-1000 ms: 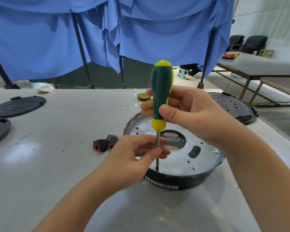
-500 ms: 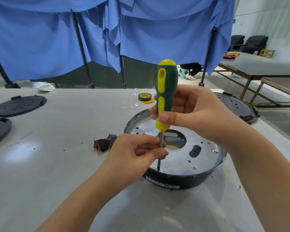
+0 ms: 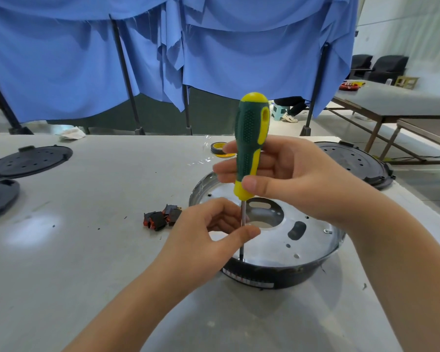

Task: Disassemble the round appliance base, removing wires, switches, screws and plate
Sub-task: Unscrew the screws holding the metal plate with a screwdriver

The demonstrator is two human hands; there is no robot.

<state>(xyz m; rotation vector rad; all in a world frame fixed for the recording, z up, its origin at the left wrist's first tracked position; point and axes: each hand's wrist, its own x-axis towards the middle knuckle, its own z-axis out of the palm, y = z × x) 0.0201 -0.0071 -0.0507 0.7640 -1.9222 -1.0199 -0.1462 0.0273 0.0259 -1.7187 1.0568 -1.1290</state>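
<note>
The round appliance base (image 3: 277,275) is a black ring holding a shiny metal plate (image 3: 313,240) with holes, just right of the table's middle. A green and yellow screwdriver (image 3: 250,146) stands upright, its tip down at the plate's near left rim. My right hand (image 3: 290,174) grips the handle. My left hand (image 3: 208,235) pinches the metal shaft between thumb and fingers, low down, just above the plate. Several black and red switches (image 3: 161,218) lie loose on the table left of the base.
Two black round covers (image 3: 28,161) lie at the far left, another black cover (image 3: 356,163) at the far right. A roll of black tape (image 3: 219,148) sits behind the base. Blue cloth hangs behind the table. Another table stands to the right.
The screwdriver handle has turned in my right hand, its yellow strip now facing right. Both hands stay in nearly the same place over the plate's near rim.
</note>
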